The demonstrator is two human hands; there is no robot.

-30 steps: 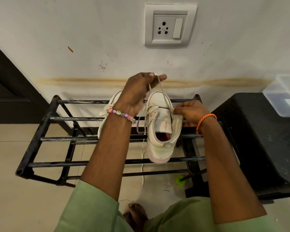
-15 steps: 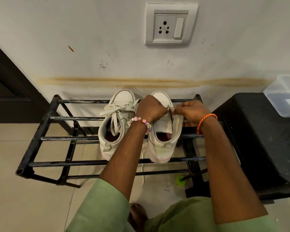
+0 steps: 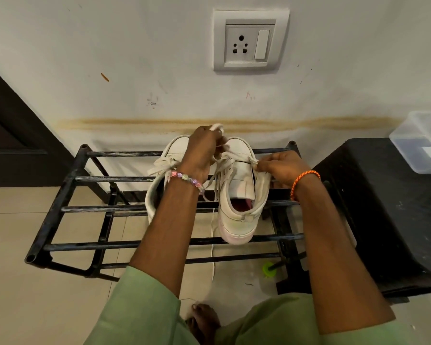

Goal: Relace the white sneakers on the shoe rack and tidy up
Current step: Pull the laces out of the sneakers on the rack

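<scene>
1. Two white sneakers sit side by side on the top bars of the black metal shoe rack (image 3: 67, 210), toes toward the wall, heels toward me.
2. The right sneaker (image 3: 239, 195) is in plain view: tongue flat, reddish lining showing in the opening, heel hanging just over a front bar.
3. The left sneaker (image 3: 159, 180) is largely hidden behind my left forearm; its toe and some loose lacing show.
4. My left hand (image 3: 202, 153) is raised over the gap between the two toes, fingers curled, pinching a bunched bit of white lace (image 3: 217, 127) at the fingertips.
5. My right hand (image 3: 281, 168) is at the right sneaker's outer eyelet edge, thumb and fingers pinching the lace where it crosses the tongue.
6. A loose lace end (image 3: 212, 247) hangs down from the right sneaker, through the rack bars, toward the tiled floor.
7. Beaded bracelet (image 3: 187, 179) on my left wrist, orange cord bracelet (image 3: 304, 181) on my right.
8. Black stool (image 3: 388, 210) just right of the rack, a clear plastic box (image 3: 421, 140) on its far corner.
9. Wall socket (image 3: 250, 41) above the rack. Small green item (image 3: 268, 268) on the floor under the rack's right end; I cannot tell what it is.
</scene>
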